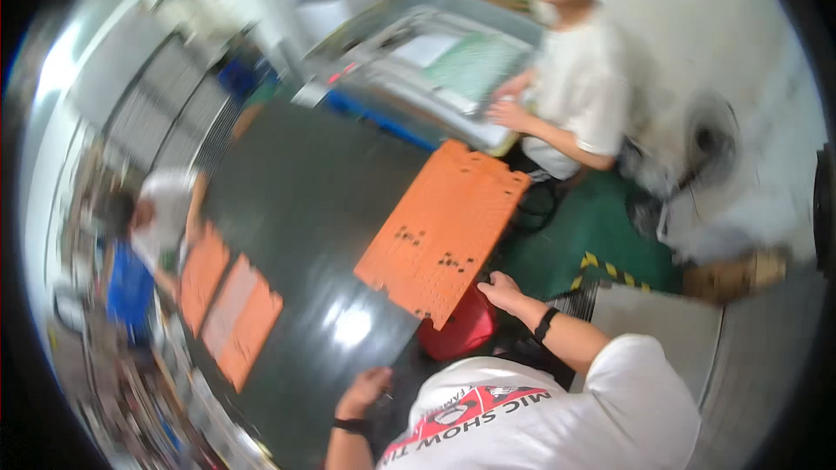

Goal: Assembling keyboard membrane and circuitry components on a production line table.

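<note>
White shirt (pixel 557 422) lies nearest; left hand (pixel 361 394) is by the desk (pixel 305 165), right hand (pixel 505 290) beside the orange sheet (pixel 448 226) resting there. I can't tell either hand's finger spread or hold. Handling the sheet seems underway; shifting it calls for edge grip.

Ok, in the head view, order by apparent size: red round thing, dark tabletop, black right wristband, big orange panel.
Largest to smallest:
dark tabletop
big orange panel
red round thing
black right wristband
</note>
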Demonstrator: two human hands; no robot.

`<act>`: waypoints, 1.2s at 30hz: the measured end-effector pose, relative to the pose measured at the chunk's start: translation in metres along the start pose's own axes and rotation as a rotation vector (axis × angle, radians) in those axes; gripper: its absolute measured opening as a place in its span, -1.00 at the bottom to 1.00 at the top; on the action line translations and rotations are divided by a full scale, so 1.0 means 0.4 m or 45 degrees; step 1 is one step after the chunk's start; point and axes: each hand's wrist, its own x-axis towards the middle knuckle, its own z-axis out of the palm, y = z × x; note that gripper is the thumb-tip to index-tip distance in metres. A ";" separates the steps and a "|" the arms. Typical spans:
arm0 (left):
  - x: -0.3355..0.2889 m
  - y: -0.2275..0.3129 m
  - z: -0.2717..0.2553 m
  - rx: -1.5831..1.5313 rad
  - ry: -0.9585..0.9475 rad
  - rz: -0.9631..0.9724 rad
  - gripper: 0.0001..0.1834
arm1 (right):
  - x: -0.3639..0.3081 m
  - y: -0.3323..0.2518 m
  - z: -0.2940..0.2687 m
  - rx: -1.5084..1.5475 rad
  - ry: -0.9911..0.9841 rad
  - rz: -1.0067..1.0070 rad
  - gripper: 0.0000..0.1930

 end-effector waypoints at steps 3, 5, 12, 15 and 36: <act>-0.133 -0.054 -0.088 -0.179 0.317 0.386 -0.63 | -0.006 0.006 0.006 0.021 -0.373 -0.188 -0.67; -0.191 -0.114 -0.120 -0.702 0.575 0.033 -0.57 | -0.014 -0.038 -0.009 -0.161 -0.450 -0.368 -0.71; -0.146 -0.632 0.086 -1.805 1.317 -0.653 -0.59 | -0.015 -0.238 0.120 -0.420 -1.012 -0.619 -0.70; -0.081 -0.837 0.250 -2.118 1.475 -0.707 -0.43 | -0.039 -0.256 0.226 -0.707 -1.153 -0.809 -0.67; -0.123 -0.728 0.279 -2.749 1.052 0.055 -0.26 | -0.173 -0.390 0.278 -1.708 -0.716 -1.200 -0.57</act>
